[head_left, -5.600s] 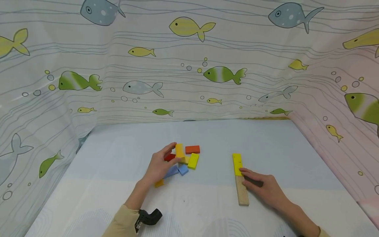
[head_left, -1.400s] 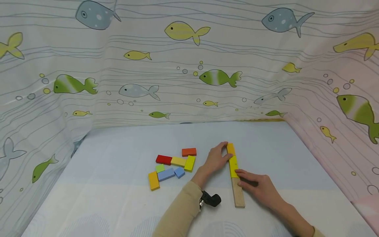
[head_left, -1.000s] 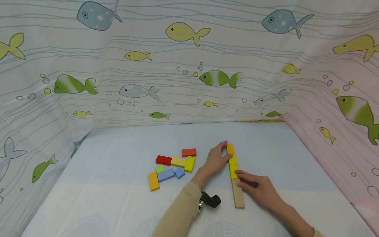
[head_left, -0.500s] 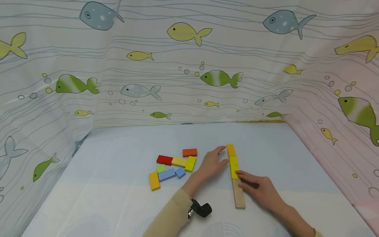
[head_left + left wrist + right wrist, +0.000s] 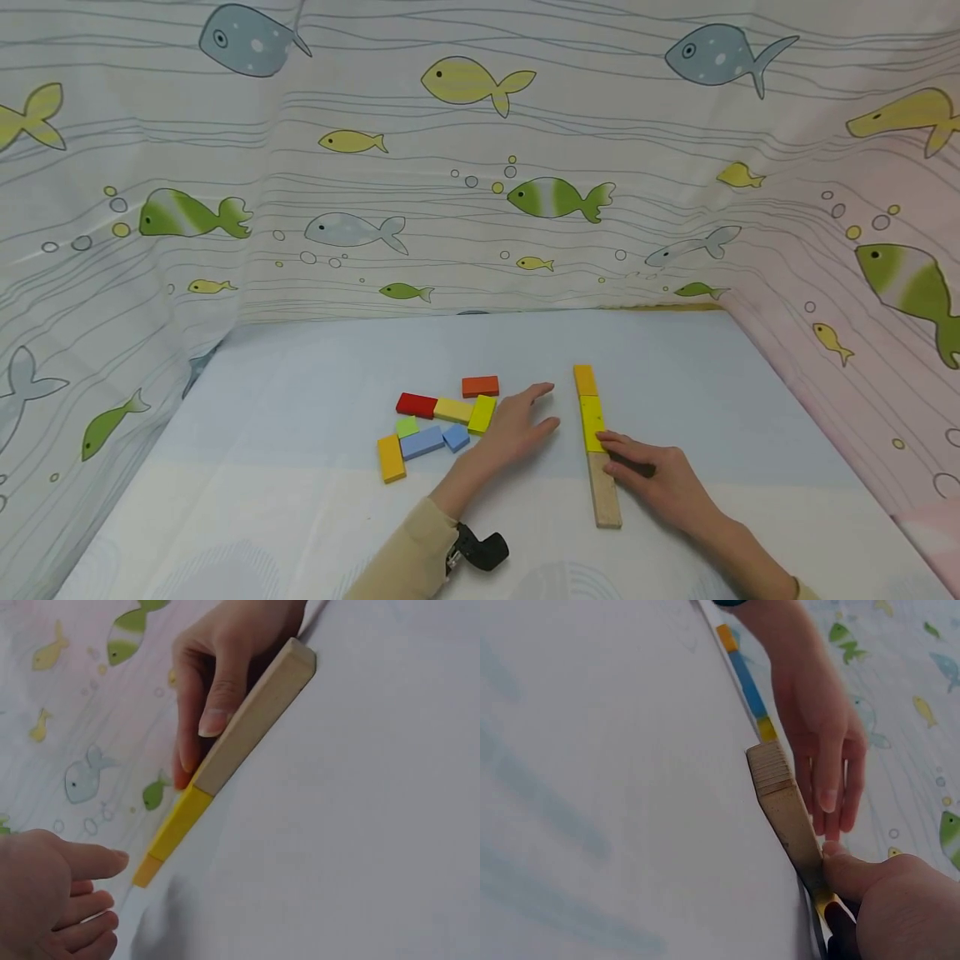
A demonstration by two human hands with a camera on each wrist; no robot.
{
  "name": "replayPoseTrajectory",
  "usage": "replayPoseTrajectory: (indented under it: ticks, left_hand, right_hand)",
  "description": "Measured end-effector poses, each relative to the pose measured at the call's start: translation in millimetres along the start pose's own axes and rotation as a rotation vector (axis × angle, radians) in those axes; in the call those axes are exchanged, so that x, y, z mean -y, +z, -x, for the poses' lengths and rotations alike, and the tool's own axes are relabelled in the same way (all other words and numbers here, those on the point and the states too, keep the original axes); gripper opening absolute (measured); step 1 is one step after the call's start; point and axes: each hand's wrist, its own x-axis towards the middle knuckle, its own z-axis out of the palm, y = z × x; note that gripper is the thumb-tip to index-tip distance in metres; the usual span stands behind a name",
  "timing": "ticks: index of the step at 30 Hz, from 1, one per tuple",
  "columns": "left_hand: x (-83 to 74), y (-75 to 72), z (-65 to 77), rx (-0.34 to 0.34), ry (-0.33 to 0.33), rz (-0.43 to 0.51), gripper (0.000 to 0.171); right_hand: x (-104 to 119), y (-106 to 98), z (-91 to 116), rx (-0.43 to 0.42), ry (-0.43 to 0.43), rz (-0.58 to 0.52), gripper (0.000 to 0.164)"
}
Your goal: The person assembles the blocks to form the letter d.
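A straight row on the table joins an orange-yellow block [image 5: 585,381] at the far end, a bright yellow block [image 5: 591,417] in the middle and a long bare wooden block [image 5: 604,500] nearest me. My right hand [image 5: 671,483] lies against the row's right side, a finger touching the yellow block and the thumb touching the wooden one. Apart from the row, on its left, my left hand [image 5: 512,433] holds nothing; its thumb and fingers are spread. In the left wrist view the left hand [image 5: 52,900] hovers beside the orange-yellow end.
Left of my left hand lies a loose group: an orange-red block [image 5: 480,387], a dark red block [image 5: 416,405], a cream block [image 5: 453,410], a yellow block [image 5: 482,415], blue blocks [image 5: 422,443], a green block [image 5: 407,427] and an orange block [image 5: 391,459]. A fish-patterned curtain [image 5: 450,250] surrounds the table.
My left hand brought the orange-yellow block from the loose group to the row's far end, let it go and drew back leftward. My right hand stays against the row.
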Motion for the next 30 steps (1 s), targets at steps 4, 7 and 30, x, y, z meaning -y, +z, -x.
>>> replayPoseTrajectory:
  ticks: [4, 7, 30]
  left_hand:
    - [2.1, -6.3, 9.4, 0.013, 0.004, -0.003, 0.055]
    - [1.7, -12.0, 16.4, 0.021, -0.007, 0.006, 0.055]
    - [29.2, -50.9, 68.6, -0.063, 0.002, 0.004, 0.05]
  right_hand:
    - [0, -1, 0, 0.001, 0.006, 0.005, 0.039]
    - [0, -1, 0, 0.006, 0.012, 0.006, 0.039]
    - [-1, 0, 1, -0.015, -0.009, -0.015, 0.038]
